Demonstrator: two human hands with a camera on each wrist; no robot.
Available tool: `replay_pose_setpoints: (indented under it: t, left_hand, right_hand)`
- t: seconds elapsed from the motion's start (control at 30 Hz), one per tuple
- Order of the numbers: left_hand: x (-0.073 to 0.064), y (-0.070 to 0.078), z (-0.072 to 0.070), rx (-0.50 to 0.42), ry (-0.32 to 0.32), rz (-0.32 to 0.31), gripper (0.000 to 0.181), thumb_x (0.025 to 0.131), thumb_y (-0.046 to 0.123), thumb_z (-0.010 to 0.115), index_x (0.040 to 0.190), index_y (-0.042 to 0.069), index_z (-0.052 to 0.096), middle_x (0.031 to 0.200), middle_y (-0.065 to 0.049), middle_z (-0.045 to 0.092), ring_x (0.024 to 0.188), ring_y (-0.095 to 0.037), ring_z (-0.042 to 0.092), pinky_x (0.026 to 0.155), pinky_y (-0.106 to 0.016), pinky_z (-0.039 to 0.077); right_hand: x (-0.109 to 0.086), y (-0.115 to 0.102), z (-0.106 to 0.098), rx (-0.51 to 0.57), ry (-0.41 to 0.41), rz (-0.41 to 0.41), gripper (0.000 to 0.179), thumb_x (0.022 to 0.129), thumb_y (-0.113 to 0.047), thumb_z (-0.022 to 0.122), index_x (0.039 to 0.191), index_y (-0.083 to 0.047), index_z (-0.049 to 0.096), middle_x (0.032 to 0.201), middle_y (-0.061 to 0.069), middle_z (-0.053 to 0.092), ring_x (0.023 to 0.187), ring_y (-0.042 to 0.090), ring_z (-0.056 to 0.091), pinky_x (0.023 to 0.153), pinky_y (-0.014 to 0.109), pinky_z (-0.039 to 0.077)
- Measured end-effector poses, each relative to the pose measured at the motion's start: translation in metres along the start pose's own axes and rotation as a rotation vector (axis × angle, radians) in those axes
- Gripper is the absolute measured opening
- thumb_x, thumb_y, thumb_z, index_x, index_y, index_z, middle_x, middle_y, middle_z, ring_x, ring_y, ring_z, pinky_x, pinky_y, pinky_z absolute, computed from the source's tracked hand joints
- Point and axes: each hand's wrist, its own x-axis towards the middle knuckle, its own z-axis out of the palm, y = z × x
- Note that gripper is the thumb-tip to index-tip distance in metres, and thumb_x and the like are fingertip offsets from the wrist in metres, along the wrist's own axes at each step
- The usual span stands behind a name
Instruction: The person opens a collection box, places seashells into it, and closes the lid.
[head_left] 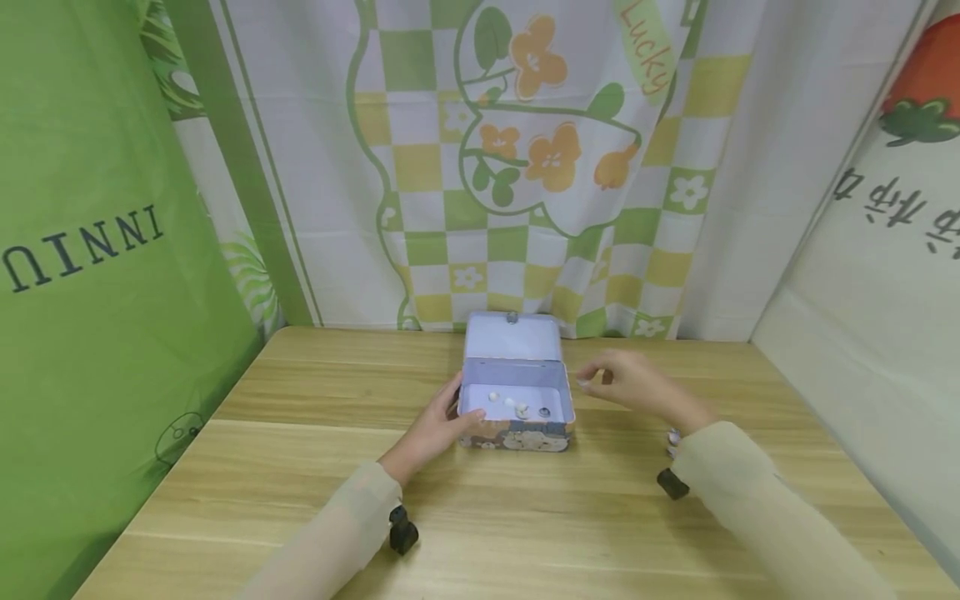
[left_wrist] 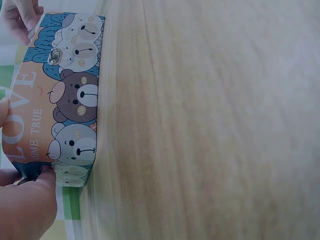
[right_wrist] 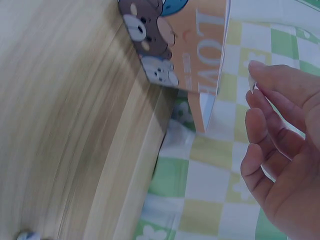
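Note:
A small tin box [head_left: 517,437] with cartoon bears on its front stands on the table, its hinged lid [head_left: 513,340] raised at the back. Inside on its floor lie several small pale pieces and a dark round one [head_left: 544,412]. My left hand [head_left: 433,427] holds the box by its left side, thumb over the front rim; in the left wrist view the thumb [left_wrist: 46,175] presses near the printed corner. Just right of the box, my right hand [head_left: 628,380] pinches a tiny whitish piece [right_wrist: 252,83] between thumb and index finger, other fingers loosely curled.
Some small pieces [head_left: 673,440] lie on the wooden table [head_left: 570,525] beside the right sleeve, partly hidden by it. A checkered curtain [head_left: 427,208] hangs behind the table. Green cloth [head_left: 90,350] stands to the left, white cloth [head_left: 862,333] to the right.

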Motion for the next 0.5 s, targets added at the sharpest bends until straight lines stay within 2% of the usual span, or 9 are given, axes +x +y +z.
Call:
replay_pose_setpoints:
  t: [0.33,0.5]
  left_hand:
    - [0.0,0.001,0.0,-0.011,-0.006,0.015,0.086,0.1,0.024,0.065,0.161,0.006,0.007,0.165,-0.021,0.009,0.148,-0.042,0.018,0.117,-0.05,0.025]
    - [0.0,0.002,0.0,-0.008,-0.006,-0.006,0.088,0.099,0.027,0.066,0.161,0.007,0.007,0.166,-0.017,0.008,0.148,-0.04,0.018,0.117,-0.048,0.026]
  right_hand:
    - [0.025,-0.013,0.018,0.035,-0.031,-0.028,0.021,0.09,-0.013,0.075,0.109,-0.004,0.075,0.1,0.002,0.073,0.08,0.014,0.063,0.073,0.035,0.056]
    - [0.034,-0.016,0.024,0.035,-0.042,-0.051,0.02,0.089,-0.012,0.076,0.108,-0.004,0.075,0.103,0.004,0.073,0.082,0.015,0.064,0.075,0.034,0.057]
